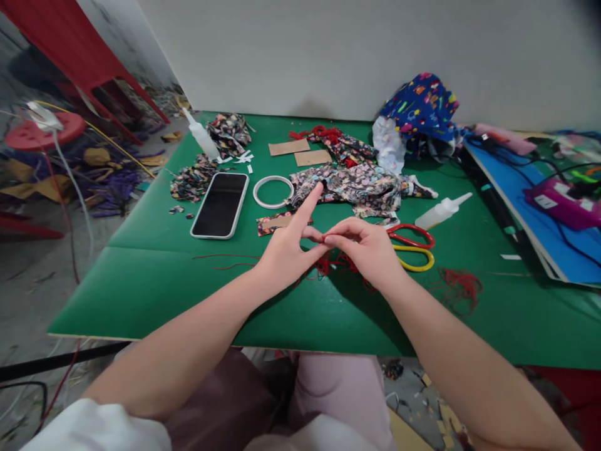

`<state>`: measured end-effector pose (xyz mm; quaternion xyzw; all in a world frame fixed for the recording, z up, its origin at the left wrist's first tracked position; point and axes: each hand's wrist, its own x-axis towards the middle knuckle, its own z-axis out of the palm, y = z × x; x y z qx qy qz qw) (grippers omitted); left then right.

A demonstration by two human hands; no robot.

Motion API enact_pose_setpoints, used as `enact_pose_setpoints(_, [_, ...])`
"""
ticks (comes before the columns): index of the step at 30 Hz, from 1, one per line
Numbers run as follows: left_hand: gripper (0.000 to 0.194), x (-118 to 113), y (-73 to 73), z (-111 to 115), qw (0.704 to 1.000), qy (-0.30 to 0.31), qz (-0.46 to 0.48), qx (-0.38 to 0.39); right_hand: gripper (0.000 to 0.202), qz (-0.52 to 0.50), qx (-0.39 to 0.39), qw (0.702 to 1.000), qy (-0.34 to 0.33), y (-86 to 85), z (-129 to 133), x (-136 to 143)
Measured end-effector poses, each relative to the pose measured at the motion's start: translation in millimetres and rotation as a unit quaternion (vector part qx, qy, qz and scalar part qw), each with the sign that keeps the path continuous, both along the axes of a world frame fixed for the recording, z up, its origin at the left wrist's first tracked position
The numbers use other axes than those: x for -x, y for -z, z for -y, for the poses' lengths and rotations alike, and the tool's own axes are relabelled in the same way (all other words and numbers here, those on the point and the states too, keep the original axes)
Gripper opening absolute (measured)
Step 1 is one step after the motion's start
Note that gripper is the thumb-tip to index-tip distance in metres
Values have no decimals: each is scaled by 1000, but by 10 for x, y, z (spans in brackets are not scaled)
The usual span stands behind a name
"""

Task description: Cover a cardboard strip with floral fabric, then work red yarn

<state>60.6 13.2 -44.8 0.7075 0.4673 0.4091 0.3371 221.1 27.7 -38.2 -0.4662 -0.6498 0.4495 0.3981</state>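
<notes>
Red thread point(323, 266) hangs beneath my two hands, which meet over the green table. My left hand point(293, 247) pinches the thread between thumb and a finger, its index finger stretched forward. Fingertips of my right hand point(366, 247) press together on the same thread, touching the left fingertips. Just right of my right hand lie scissors point(425, 259) with one red and one yellow handle; their blades are hidden. Beyond my hands are floral cloth pieces point(359, 188), a white ring point(273, 191) and a floral strip with brown card point(270, 223).
A phone point(220, 207) lies left on the green table point(154, 275). White bottles stand or lie at back left point(203, 136) and right point(442, 213). Brown cards point(312, 158), a blue patterned cloth point(422, 113), loose red thread point(462, 289) and a blue folder with cables point(530, 207) lie around.
</notes>
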Motion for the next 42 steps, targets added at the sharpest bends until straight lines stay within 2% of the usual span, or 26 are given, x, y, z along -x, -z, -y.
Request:
enact_pose_setpoints(4, [83, 1, 5, 2, 999, 11, 35, 11, 11, -106, 93, 990, -6, 65, -9, 27])
enact_pose_setpoints(8, [86, 4, -9, -4, 997, 14, 73, 32, 16, -145, 101, 984, 35, 90, -55, -2])
enact_pose_setpoints(12, [87, 4, -7, -18, 995, -3, 92, 23, 24, -115, 101, 987, 40, 54, -81, -56])
enact_pose_setpoints(16, [83, 9, 10, -9, 999, -19, 48, -8, 19, -61, 70, 996, 8, 46, -40, -44])
enact_pose_setpoints(21, [77, 6, 3, 28, 998, -20, -44, -49, 10, -9, -20, 1000, 16, 74, 16, 20])
enact_pose_setpoints(27, [79, 1, 0, 30, 997, -20, -64, -49, 5, -5, -41, 999, 22, 89, 6, 29])
enact_pose_setpoints(35, [80, 0, 23, 1, 1000, -3, 7, -2, 12, -88, 87, 991, 41, 84, -1, 65])
enact_pose_setpoints(42, [72, -41, 8, 0, 990, 36, 116, 76, 8, -140, 94, 985, 46, 76, -5, 63])
